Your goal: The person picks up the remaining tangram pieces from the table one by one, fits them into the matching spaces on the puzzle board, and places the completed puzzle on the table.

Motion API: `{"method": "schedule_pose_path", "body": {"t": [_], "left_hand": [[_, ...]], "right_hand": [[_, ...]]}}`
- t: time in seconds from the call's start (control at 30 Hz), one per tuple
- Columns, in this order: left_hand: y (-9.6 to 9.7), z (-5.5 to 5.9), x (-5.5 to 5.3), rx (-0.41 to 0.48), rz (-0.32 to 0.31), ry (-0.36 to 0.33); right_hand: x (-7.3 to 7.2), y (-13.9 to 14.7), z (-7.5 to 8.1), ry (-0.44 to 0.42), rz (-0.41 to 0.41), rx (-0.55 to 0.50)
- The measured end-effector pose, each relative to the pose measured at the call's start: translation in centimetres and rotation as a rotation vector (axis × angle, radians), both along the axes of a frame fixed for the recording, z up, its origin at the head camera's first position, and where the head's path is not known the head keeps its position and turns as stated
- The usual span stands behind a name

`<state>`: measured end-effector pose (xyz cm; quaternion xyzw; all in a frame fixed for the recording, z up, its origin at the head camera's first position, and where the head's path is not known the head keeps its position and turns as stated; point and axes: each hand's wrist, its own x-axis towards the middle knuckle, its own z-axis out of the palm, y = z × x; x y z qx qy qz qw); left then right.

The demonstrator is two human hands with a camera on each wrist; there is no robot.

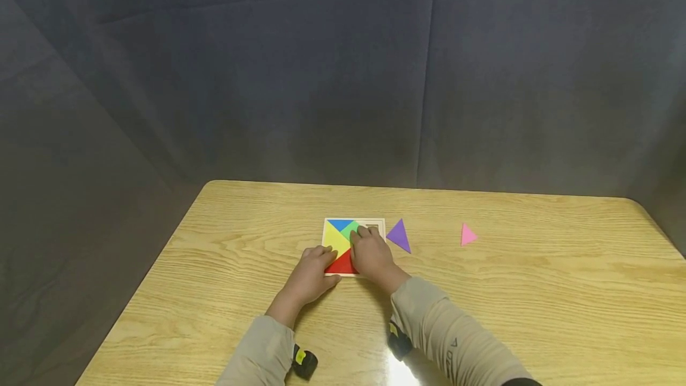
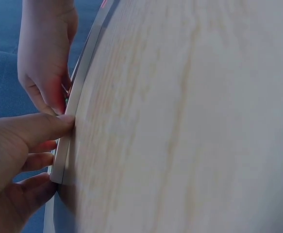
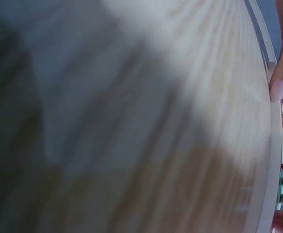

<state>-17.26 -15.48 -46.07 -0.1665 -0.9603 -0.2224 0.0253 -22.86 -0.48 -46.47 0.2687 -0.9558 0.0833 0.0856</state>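
Observation:
A tangram tray (image 1: 382, 220) with a pale wooden rim lies on the table. In it show a blue triangle (image 1: 340, 224), a yellow triangle (image 1: 332, 238), a red triangle (image 1: 340, 264) and a green piece (image 1: 351, 229). My left hand (image 1: 312, 273) holds the tray's near left corner, thumb against the front rim (image 2: 67, 141) and fingers over the yellow and red triangles. My right hand (image 1: 371, 255) has bent fingertips down on the green piece and covers the tray's right part. A dark-outlined patch of bare tray shows past its fingers.
Right of the tray, close by, lies a purple triangle (image 1: 399, 236). Farther right is a pink triangle (image 1: 468, 235). The wooden table (image 1: 536, 290) reaches back to a dark curtain (image 1: 343, 88). Black wrist cameras (image 1: 305, 363) hang under both sleeves.

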Motion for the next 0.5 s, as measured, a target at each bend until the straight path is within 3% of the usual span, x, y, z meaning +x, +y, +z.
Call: {"method": "schedule_pose_path", "body": {"t": [0.2,0.33,0.5], "left_hand": [[0.0,0.0,0.0,-0.001,0.002,-0.011],[-0.1,0.0,-0.1,-0.008,0.006,-0.01],[-0.2,0.1,-0.1,0.004,0.007,-0.007]], "right_hand": [[-0.6,0.6,-0.2,-0.069,0.033,-0.073],[-1.0,0.9,-0.2,-0.188,0.019,-0.202],[-1.3,1.2,-0.2,-0.251,0.007,-0.349]]}}
